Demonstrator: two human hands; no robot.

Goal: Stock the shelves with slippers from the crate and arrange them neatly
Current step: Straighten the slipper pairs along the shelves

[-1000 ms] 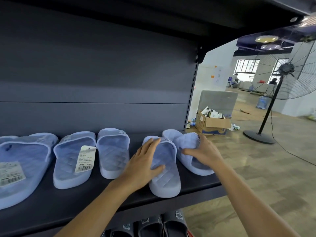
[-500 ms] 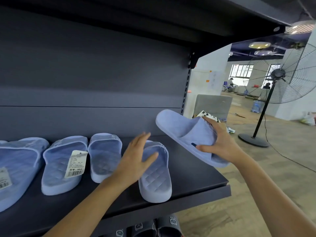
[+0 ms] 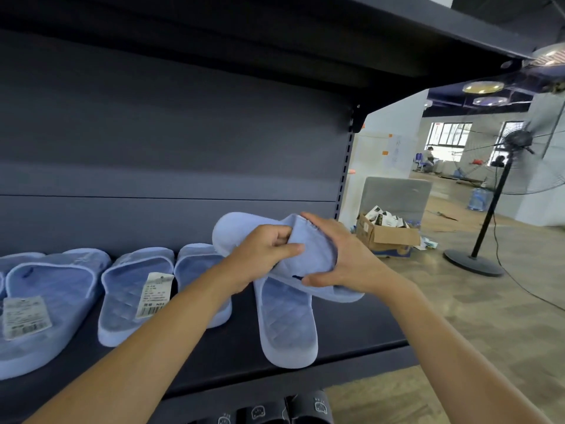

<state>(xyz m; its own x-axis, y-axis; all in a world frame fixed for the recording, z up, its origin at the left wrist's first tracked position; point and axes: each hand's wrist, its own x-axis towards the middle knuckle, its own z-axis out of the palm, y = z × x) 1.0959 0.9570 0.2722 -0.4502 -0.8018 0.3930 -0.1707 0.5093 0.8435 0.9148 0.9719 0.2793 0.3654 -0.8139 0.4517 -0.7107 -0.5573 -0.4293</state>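
Both hands hold one light blue slipper (image 3: 308, 255) in the air above the dark shelf (image 3: 360, 328). My right hand (image 3: 345, 258) grips it across the strap from the right. My left hand (image 3: 263, 255) pinches the strap's left edge. Below it a matching blue slipper (image 3: 287, 322) lies on the shelf, heel toward me. Further left lie several more blue slippers: one partly behind my left arm (image 3: 195, 264), one with a paper tag (image 3: 131, 292), and a larger tagged one (image 3: 46, 304). No crate is in view.
Black slippers (image 3: 287, 411) show on the shelf below. An upper shelf (image 3: 428, 35) overhangs close above. Right of the rack are a cardboard box of packets (image 3: 385, 237), a grey panel (image 3: 397, 194), a standing fan (image 3: 489, 215) with its cable, and open wooden floor.
My right hand lifted the rightmost slipper off the shelf and brought it left. My left hand left the slipper lying on the shelf and took hold of the raised one's strap.
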